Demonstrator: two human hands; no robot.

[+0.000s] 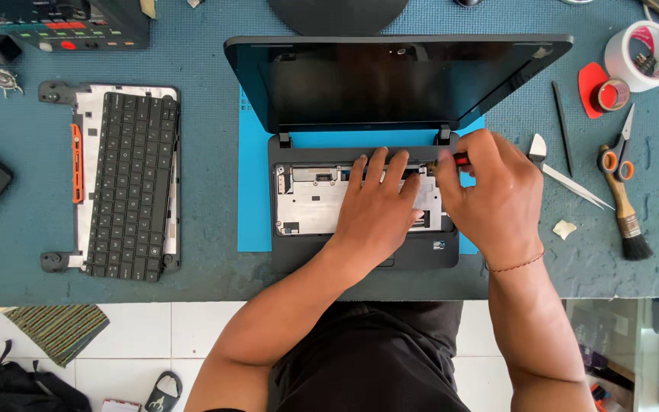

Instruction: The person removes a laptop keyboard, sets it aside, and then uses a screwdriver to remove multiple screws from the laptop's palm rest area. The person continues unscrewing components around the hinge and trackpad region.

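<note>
Screwdriver (451,160): it sits in the right hand (497,198), pinched between fingertips and thumb, just above the upper right corner of the laptop (360,191) base. Only a short red and black piece of the handle shows past the fingers; its long axis runs nearly level, left to right, with the tip end pointing left toward the hinge side of the open base. The tip itself is hidden by the fingers of the other hand, so I cannot tell what it touches.

The left hand (379,206) lies flat and open on the bare metal tray of the base, fingers spread and pointing away from the person, fingertips close to the rear edge and just beside the screwdriver. It grips nothing.

The laptop stands in the middle of the worktop (207,76) on a blue mat (253,198), its long side running left to right, its dark lid tilted back away from the person. The key deck is off, and the silver inner plate shows.

Well to the left lies the keyboard (127,187), removed, in its frame, turned so that its long axis runs away from the person. To the right of the right hand lie tweezers (573,183), pointing down and right, a thin black tool (562,126), scissors (618,149) with orange handles, and a brush (628,221). Farther back are a roll of tape (642,53) and a red pick (590,88).
</note>
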